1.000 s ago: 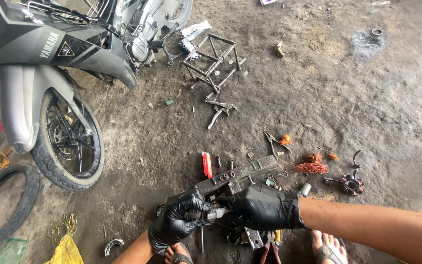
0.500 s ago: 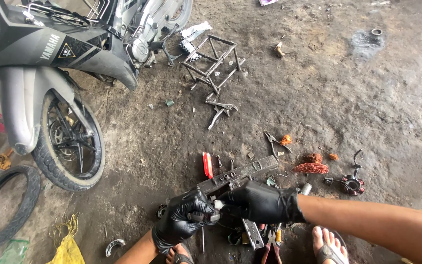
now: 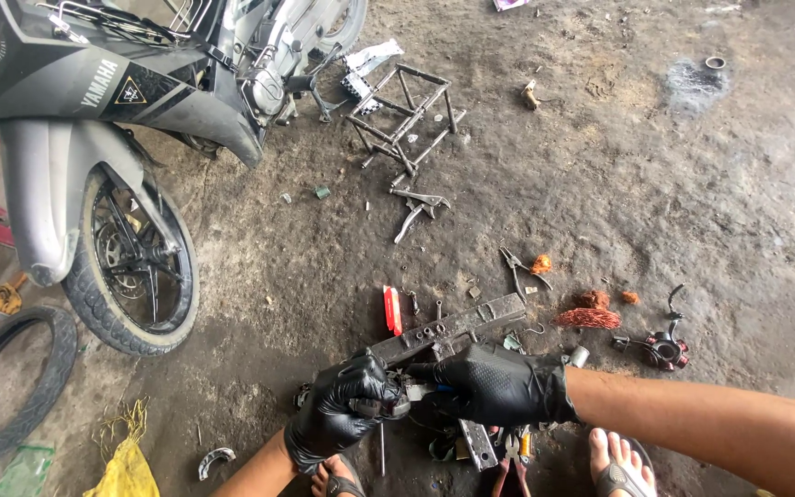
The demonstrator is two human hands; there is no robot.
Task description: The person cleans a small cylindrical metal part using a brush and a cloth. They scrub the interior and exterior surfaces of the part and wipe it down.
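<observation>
A grey motorcycle (image 3: 94,110) stands at the far left corner of the dirt floor (image 3: 674,184), its front wheel (image 3: 135,262) turned toward the person. A loose tyre (image 3: 6,382) lies at the left edge, with a yellow bag (image 3: 126,465) near it. A welded metal frame (image 3: 407,115) sits on the floor just right of the motorcycle, locking pliers (image 3: 416,207) just in front of it. Nearer, a long flat metal bar (image 3: 457,327) lies across the floor, a red-handled tool (image 3: 392,308) beside its left end and a bundle of copper wire (image 3: 589,317) to its right. At the near edge, both black-gloved hands meet over a small dark metal part (image 3: 397,400): the left hand (image 3: 347,414) is curled tight around it, and the right hand (image 3: 499,382) pinches its right end with closed fingers.
</observation>
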